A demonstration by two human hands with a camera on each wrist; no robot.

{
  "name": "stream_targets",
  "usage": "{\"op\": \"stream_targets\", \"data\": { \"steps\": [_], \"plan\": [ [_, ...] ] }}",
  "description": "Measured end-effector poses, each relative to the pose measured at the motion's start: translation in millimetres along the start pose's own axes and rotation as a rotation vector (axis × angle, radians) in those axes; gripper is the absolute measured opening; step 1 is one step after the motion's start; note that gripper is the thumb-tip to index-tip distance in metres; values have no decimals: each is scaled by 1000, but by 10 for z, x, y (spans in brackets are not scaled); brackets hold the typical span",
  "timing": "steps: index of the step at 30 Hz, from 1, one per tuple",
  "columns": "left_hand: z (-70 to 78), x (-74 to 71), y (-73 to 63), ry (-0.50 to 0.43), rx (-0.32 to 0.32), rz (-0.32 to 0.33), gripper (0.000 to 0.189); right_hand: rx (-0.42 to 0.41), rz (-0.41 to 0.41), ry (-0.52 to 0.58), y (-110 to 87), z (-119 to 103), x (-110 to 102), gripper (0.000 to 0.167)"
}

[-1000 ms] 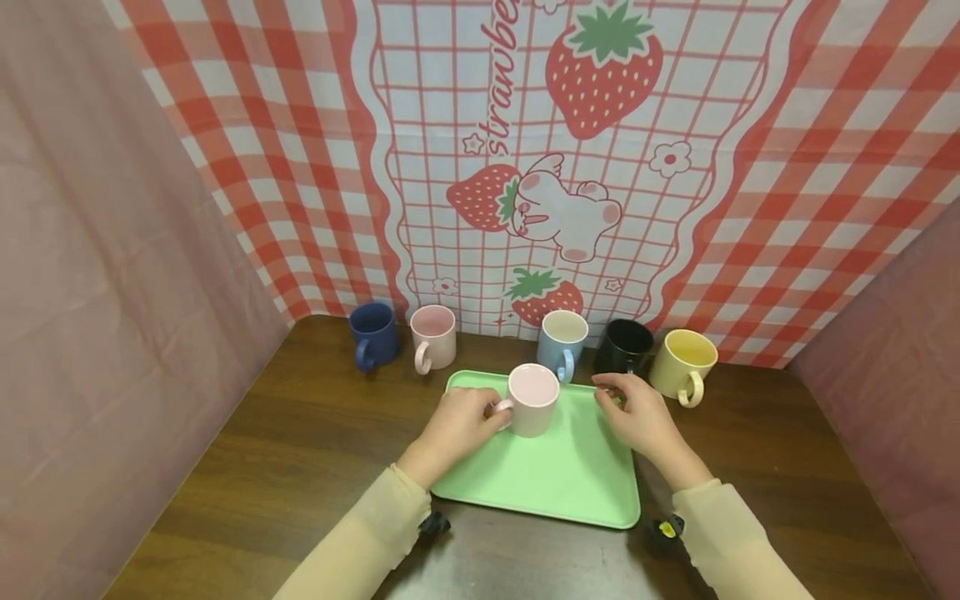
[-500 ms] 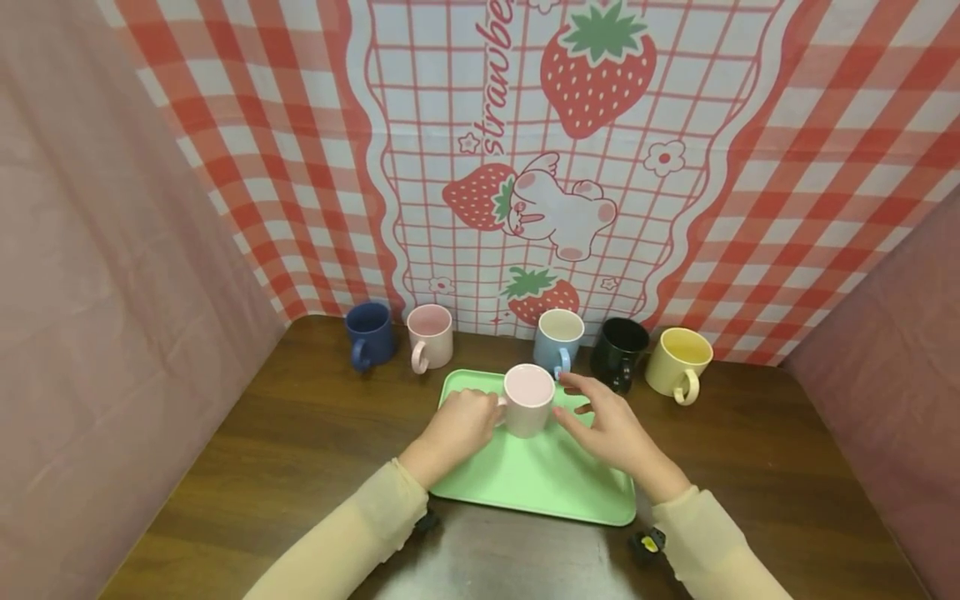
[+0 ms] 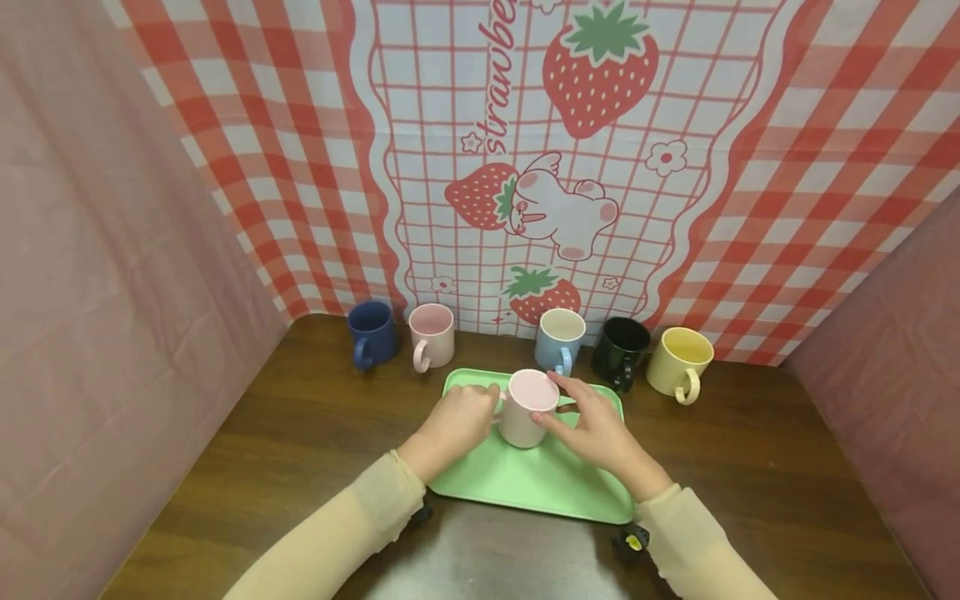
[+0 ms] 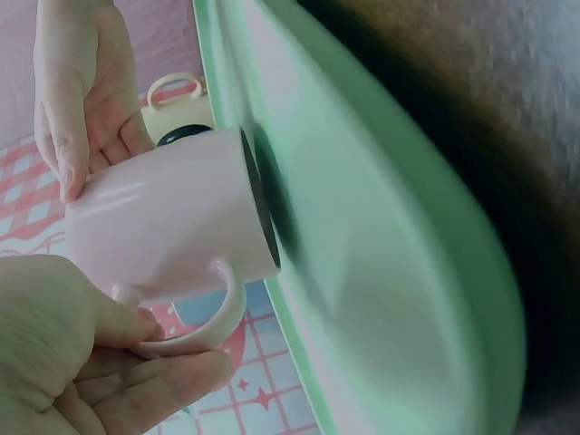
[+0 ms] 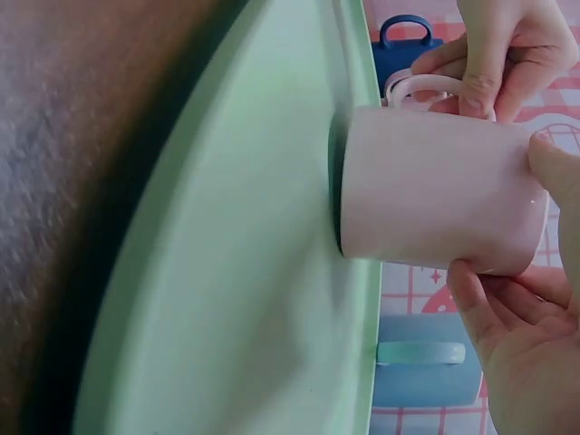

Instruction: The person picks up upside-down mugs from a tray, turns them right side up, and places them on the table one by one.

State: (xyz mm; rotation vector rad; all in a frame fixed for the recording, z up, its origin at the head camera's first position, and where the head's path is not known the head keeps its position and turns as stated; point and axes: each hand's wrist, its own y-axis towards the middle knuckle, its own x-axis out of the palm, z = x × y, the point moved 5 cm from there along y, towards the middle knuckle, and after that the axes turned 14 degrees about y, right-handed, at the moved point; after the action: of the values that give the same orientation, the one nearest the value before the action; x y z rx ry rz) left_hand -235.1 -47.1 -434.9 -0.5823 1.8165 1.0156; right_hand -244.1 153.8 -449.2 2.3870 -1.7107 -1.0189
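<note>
A pale pink mug (image 3: 522, 423) is held over the light green tray (image 3: 517, 485). My left hand (image 3: 459, 423) pinches its handle (image 4: 222, 317) between thumb and fingers. From the other side, my right hand (image 3: 596, 429) holds the mug's body, thumb near the rim and fingers round the wall, as the right wrist view shows. Both wrist views reveal a strip of dark underside and a shadow below the base, so at least part of it is off the tray; whether an edge touches, I cannot tell.
Behind the tray stand a navy mug (image 3: 371, 335), another pink mug (image 3: 432, 335), a light blue mug (image 3: 559, 342), a black mug (image 3: 621, 350) and a yellow mug (image 3: 679, 360). They sit on a brown wooden table (image 3: 247, 467) before a red-and-white checked cloth (image 3: 300, 167).
My right hand has moved left from the tray's right side to the mug and taken hold of its body. The mug has shifted slightly toward me. My left hand keeps the handle.
</note>
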Motion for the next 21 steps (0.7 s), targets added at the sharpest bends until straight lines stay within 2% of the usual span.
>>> {"op": "stream_targets", "data": {
  "steps": [7,10,16,21],
  "plan": [
    [-31,-36,21,16,6,34,23,63,57,53,-18,-24,-4,61],
    [-59,-80,24,-4,0,74,24,79,84,69,-7,-74,-36,59],
    [-146,-156,26,-75,-47,213,19,58,144,93,34,-263,-153,51],
    [-208,-178,27,-194,-104,304,13,20,178,131,72,-394,-226,46]
  ]
}}
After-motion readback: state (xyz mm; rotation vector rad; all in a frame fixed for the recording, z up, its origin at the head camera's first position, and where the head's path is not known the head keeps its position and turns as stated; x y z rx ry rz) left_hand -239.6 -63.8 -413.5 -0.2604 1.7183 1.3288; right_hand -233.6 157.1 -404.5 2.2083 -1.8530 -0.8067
